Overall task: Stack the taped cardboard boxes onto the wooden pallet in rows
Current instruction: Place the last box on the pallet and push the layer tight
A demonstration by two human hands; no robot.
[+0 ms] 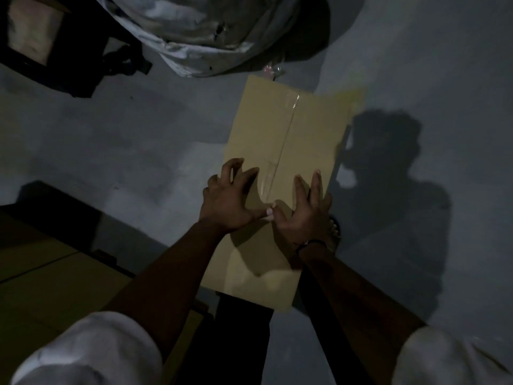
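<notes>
Both arms outstretched; left grip point(230, 198) fingers arched, splayed; right grip point(304, 218) fingers straighter; thumbs touching.

Your one head-worn wide-angle camera looks steeply down from close above, cardboard box point(288, 129) at frame centre, grey floor point(125, 134) all around.

A tan cardboard box point(280, 145), clear tape running along its centre seam, lies taped face up beneath the left grip point(230, 201) and right grip point(302, 215), reaching beyond them; other boxes point(50, 273) sit shadowed leftward.
</notes>
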